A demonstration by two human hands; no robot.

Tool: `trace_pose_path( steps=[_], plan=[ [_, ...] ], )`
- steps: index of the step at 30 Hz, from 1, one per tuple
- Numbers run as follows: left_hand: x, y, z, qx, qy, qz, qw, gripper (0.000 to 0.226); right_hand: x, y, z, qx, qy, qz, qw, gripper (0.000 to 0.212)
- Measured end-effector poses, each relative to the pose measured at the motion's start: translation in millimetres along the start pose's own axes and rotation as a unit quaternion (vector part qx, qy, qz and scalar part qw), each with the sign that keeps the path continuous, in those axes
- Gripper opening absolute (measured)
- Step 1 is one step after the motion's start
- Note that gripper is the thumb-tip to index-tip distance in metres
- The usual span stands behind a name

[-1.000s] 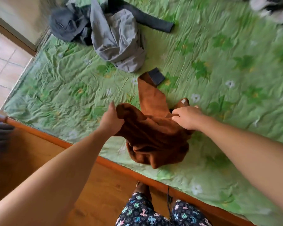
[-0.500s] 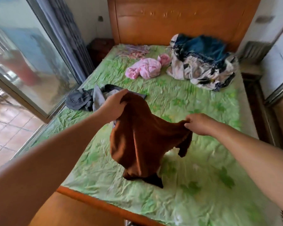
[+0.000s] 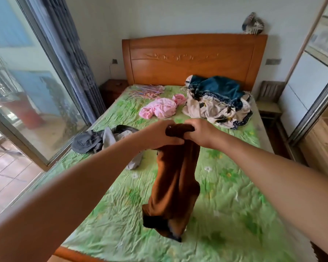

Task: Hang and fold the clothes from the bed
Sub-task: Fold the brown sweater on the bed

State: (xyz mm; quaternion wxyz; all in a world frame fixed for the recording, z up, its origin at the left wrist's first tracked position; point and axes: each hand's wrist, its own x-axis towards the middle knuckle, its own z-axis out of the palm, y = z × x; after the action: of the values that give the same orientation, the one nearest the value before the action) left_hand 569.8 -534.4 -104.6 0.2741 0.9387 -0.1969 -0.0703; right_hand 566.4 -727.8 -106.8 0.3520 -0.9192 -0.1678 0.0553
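Observation:
A brown garment (image 3: 175, 184) with dark cuffs hangs in a long bunch above the green flowered bed sheet (image 3: 235, 195). My left hand (image 3: 159, 134) and my right hand (image 3: 199, 132) grip its top edge close together, fingers curled round the cloth. Its lower end dangles near the foot of the bed. On the sheet lie a grey and dark garment pile (image 3: 100, 138) at the left, a pink garment (image 3: 160, 108) farther back, and a blue and white patterned heap (image 3: 218, 101) by the headboard. Several thin hangers (image 3: 146, 90) lie at the back left.
A wooden headboard (image 3: 193, 59) stands at the far end. A glass sliding door (image 3: 27, 91) with a curtain runs along the left. A wooden chair (image 3: 269, 103) and a wardrobe (image 3: 318, 91) stand at the right. A dark nightstand (image 3: 112, 89) sits back left.
The brown garment was lifted off the sheet. My hands rose and came together at its top, so it now hangs bunched and narrow. The view tilted up toward the headboard.

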Motion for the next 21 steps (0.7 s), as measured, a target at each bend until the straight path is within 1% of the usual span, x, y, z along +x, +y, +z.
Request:
trace_pose_path(
  steps=[2,4,6,8,10,11,13,15,16,17,18,19,20,21],
  plan=[
    [-2.7,-8.1,12.4,-0.027,-0.076,-0.027,0.996,0.040,-3.6,-8.8,-7.7,0.017,0.018,-0.013,1.000,0.034],
    [-3.5,-18.9,27.0,-0.057,-0.102,-0.041,0.992,0.040,-5.7,-15.0,-19.9,0.051,0.044,-0.015,0.998,0.035],
    [-1.5,-27.9,42.3,-0.087,-0.078,-0.026,0.993,0.034,-7.5,-16.4,-36.2,0.082,0.081,-0.013,0.993,0.025],
    [0.7,-29.3,52.4,-0.111,-0.017,-0.028,0.993,0.026,-12.6,-16.0,-55.5,0.084,0.112,-0.009,0.990,0.017],
    [2.5,-28.3,52.4,-0.099,0.030,-0.047,0.994,0.022,-19.2,-9.8,-74.2,0.061,0.137,0.000,0.989,0.016],
    [3.7,-29.6,49.7,-0.076,0.030,-0.045,0.996,0.020,-24.1,-4.4,-82.7,0.036,0.150,0.004,0.988,0.018],
    [5.6,-36.0,42.6,0.005,-0.008,-0.027,1.000,0.020,-34.4,12.0,-97.0,-0.034,0.185,0.010,0.982,0.020],
    [6.9,-42.0,39.1,0.082,-0.045,-0.029,0.995,0.028,-43.7,27.9,-107.4,-0.089,0.212,0.010,0.973,0.025],
    [7.1,-43.0,38.8,0.098,-0.048,-0.028,0.994,0.035,-47.5,34.5,-111.7,-0.108,0.221,0.009,0.969,0.026],
    [7.7,-41.7,38.9,0.102,-0.044,-0.014,0.994,0.044,-51.1,39.6,-115.5,-0.125,0.225,0.015,0.966,0.025],
    [9.7,-40.1,40.2,0.098,-0.040,0.009,0.994,0.052,-54.6,44.5,-118.3,-0.141,0.226,0.022,0.964,0.019],
    [11.8,-38.6,42.1,0.076,-0.038,0.031,0.996,0.054,-57.9,48.5,-120.3,-0.154,0.228,0.028,0.961,0.014],
    [11.7,-34.8,43.4,0.046,-0.040,0.033,0.998,0.048,-61.6,52.3,-122.6,-0.161,0.227,0.034,0.960,0.015],
    [11.2,-31.3,44.7,0.008,-0.046,0.024,0.999,0.036,-66.3,55.0,-124.4,-0.159,0.227,0.043,0.960,0.015]
  ],
)
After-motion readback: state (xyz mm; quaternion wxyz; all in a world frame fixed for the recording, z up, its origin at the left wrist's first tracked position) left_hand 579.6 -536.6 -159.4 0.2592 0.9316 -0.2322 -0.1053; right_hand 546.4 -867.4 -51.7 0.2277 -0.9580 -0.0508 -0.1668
